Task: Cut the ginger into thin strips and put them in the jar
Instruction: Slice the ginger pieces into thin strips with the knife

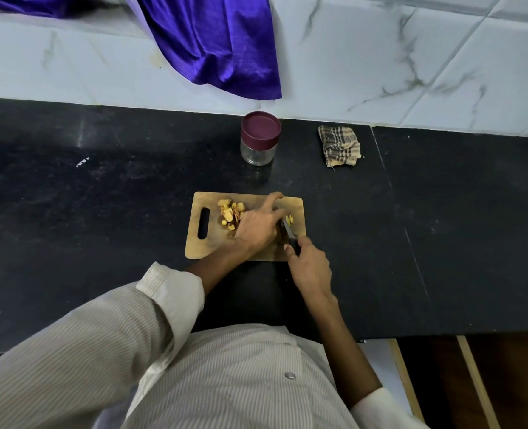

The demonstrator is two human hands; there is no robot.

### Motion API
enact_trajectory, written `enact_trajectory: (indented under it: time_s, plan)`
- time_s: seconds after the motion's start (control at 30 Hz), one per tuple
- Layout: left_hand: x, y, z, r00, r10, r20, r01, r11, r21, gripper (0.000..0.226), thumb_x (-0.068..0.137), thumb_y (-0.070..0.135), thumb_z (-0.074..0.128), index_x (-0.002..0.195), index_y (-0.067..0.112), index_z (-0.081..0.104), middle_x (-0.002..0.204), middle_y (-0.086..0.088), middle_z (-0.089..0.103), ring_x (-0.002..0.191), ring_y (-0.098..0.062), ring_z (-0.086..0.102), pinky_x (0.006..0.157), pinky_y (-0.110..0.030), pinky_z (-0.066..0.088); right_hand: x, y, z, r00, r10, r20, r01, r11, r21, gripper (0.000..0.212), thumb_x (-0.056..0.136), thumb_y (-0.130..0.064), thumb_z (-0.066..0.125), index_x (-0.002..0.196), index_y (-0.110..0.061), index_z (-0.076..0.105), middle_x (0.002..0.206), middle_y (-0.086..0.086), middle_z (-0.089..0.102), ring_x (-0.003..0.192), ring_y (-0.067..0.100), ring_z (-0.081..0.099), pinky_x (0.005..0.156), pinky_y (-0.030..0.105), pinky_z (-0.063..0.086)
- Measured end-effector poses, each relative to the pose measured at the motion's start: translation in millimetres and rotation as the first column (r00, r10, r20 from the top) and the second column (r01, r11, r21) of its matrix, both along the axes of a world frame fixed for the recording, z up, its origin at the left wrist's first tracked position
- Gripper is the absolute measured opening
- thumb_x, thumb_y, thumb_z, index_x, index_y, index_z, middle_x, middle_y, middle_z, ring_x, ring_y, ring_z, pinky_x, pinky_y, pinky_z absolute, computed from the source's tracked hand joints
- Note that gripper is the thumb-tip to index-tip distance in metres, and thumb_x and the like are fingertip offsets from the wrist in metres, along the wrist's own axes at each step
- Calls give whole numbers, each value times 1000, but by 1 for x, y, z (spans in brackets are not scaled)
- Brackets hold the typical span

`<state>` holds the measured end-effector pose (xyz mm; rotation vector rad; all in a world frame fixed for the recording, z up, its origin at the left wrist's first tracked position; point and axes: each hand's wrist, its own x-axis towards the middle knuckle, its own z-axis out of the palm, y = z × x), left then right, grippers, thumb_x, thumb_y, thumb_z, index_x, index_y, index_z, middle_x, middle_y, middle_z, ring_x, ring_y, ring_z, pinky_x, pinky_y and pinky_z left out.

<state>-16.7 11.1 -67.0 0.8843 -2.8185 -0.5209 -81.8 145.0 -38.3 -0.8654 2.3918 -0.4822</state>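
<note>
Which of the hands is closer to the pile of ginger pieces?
Left. The left hand lies right beside the ginger pile; the right hand holds the knife farther away.

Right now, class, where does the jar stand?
In the head view, the jar stands lid on at the back of the black counter, beyond the cutting board, left of the checked cloth.

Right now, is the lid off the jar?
No, the maroon lid sits on top of the jar, which stands closed on the counter behind the cutting board.
</note>
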Motion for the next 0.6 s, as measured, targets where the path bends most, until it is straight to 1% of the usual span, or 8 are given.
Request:
enact_trajectory:
  time_s: [0.1,0.2,0.27,0.33,0.4,0.5,0.6]
  plan:
    - [3,-1,0,991,95,-92,-91,995,42,45,89,5,51,133,17,50,147,-4,30,88,-24,64,68,-32,56,-3,2,0,999,-30,17,30,1000,-1,36,103,-38,47,131,-16,52,111,11,67,104,31,64,88,48,52]
    - [11,0,-7,973,182,-142,-166,979,120,47,89,5,51,135,15,50,139,-3,39,88,-24,64,70,-37,57,-5,2,-1,994,-87,59,88,996,-15,36,105,-38,43,127,-13,55,111,13,66,103,32,63,84,43,52]
    - [17,4,-12,963,223,-150,-199,967,159,44,91,6,50,134,16,52,134,-4,44,92,-23,64,73,-39,57,-4,1,-2,990,-104,92,106,994,-18,38,105,-39,38,124,-12,56,106,12,66,98,31,65,84,49,55]
    - [20,7,-16,958,250,-144,-227,961,158,37,94,11,50,130,17,55,129,-3,48,95,-21,63,73,-35,56,-1,0,-4,991,-82,109,85,996,-26,39,105,-41,35,121,-12,57,99,12,66,91,30,66,79,53,57]
    - [22,9,-18,954,270,-130,-250,957,146,32,96,16,50,127,18,58,124,-3,51,94,-19,62,72,-31,55,4,-1,-6,993,-37,108,41,999,-33,39,106,-40,34,122,-13,56,95,14,67,87,31,67,75,54,58]
    - [22,12,-19,952,282,-116,-268,956,124,30,98,20,49,126,19,60,120,-3,53,90,-19,62,67,-29,52,11,-3,-4,995,14,96,-12,1000,-23,37,106,-37,34,120,-9,55,95,14,66,86,32,67,75,53,58]
    - [23,18,-21,958,271,-93,-264,961,89,30,97,18,48,124,16,61,118,-5,54,82,-22,64,62,-30,49,16,-5,-3,996,50,79,-50,999,1,35,107,-34,34,120,-8,54,99,13,64,87,33,67,75,53,58]
